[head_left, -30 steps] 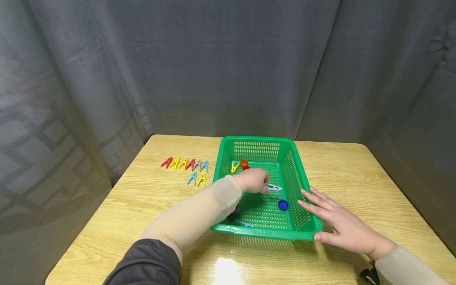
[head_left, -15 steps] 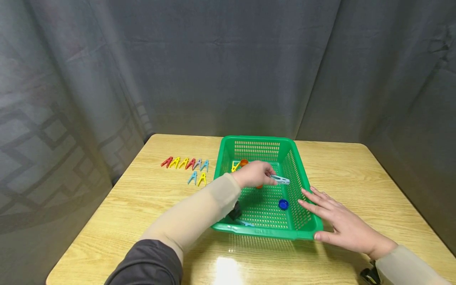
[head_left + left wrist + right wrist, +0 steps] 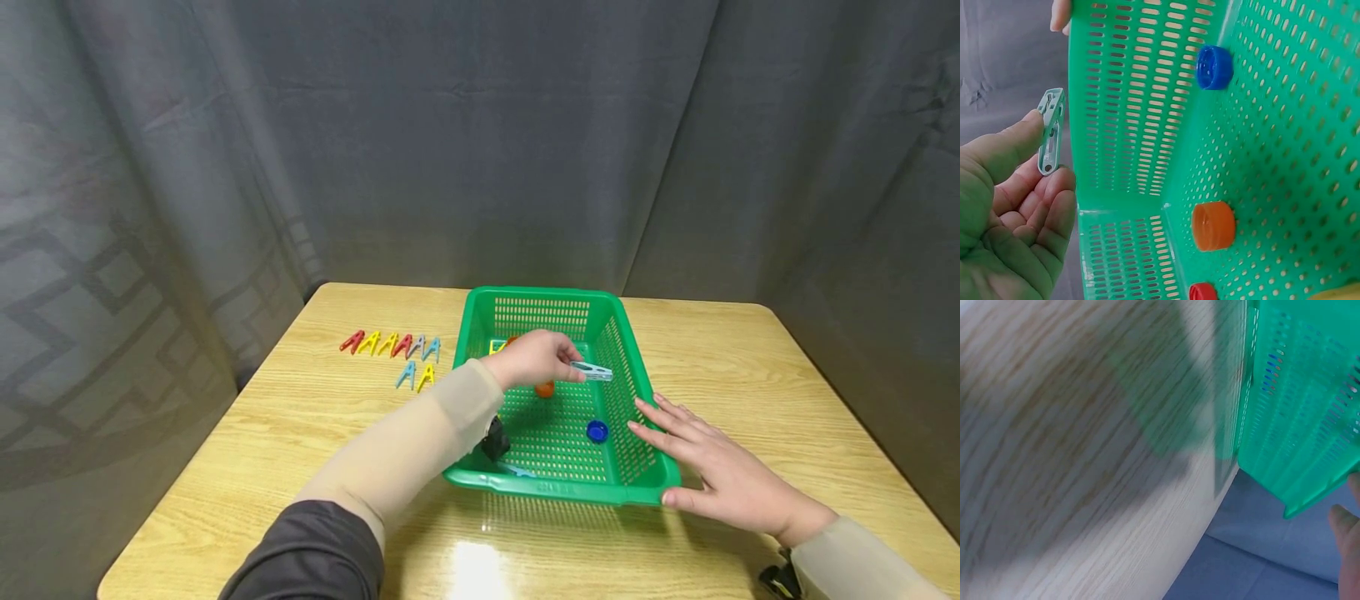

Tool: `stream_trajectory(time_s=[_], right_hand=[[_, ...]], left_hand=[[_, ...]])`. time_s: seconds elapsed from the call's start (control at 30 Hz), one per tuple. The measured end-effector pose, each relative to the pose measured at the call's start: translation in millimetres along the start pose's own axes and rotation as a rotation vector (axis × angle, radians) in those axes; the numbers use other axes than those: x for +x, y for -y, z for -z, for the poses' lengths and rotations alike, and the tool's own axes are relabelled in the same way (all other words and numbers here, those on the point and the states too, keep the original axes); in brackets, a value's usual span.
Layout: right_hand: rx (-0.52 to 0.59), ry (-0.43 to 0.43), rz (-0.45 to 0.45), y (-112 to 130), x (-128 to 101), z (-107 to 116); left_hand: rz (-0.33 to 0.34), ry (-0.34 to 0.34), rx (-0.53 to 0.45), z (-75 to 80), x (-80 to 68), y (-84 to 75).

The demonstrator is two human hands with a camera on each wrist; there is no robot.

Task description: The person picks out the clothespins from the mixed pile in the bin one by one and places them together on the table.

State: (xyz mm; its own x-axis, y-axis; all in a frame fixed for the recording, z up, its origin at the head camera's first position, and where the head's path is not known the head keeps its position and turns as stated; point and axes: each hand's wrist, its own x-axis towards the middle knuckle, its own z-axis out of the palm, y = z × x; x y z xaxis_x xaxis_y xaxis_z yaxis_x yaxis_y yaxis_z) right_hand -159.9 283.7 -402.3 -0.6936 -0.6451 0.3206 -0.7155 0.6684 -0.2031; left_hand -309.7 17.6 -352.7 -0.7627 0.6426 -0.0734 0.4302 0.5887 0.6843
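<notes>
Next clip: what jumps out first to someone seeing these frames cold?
The bright green basket in the middle of the wooden table, with the left hand above it pinching a pale blue clothespin. The right hand rests flat against the basket's right side. On the table left of the basket lies a neat row of coloured clothespins.

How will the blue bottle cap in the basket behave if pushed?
The blue cap looks like small hollow plastic, so probably very light. It lies flat on the green basket floor, so it likely slides; its round rim could roll if tipped.
</notes>
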Motion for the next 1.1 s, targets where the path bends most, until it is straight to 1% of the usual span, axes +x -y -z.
stream_trajectory(time_s=[0.17, 0.4, 0.57, 0.77, 0.9, 1.1], right_hand=[[0.002, 0.001, -0.004, 1, 1, 0], [0.0, 0.003, -0.002, 1, 1, 1], [-0.002, -0.001, 0.001, 0, 1, 1], [-0.002, -0.005, 0.004, 0, 1, 1], [0.0, -0.009, 0.006, 1, 0, 1], [0.003, -0.016, 0.007, 1, 1, 2]], left_hand=[[-0.014, -0.008, 0.004, 9.2, -3.5, -1.5], [-0.02, -0.032, 0.009, 27.3, -11.7, -0.6], [-0.015, -0.038, -0.008, 40.4, -19.9, 3.8], [-0.008, -0.08, 0.012, 55.9, -31.0, 9.3], [-0.005, -0.115, -0.006, 65.3, -37.7, 13.8], [0.002, -0.152, -0.074, 77.7, -48.0, 24.4]])
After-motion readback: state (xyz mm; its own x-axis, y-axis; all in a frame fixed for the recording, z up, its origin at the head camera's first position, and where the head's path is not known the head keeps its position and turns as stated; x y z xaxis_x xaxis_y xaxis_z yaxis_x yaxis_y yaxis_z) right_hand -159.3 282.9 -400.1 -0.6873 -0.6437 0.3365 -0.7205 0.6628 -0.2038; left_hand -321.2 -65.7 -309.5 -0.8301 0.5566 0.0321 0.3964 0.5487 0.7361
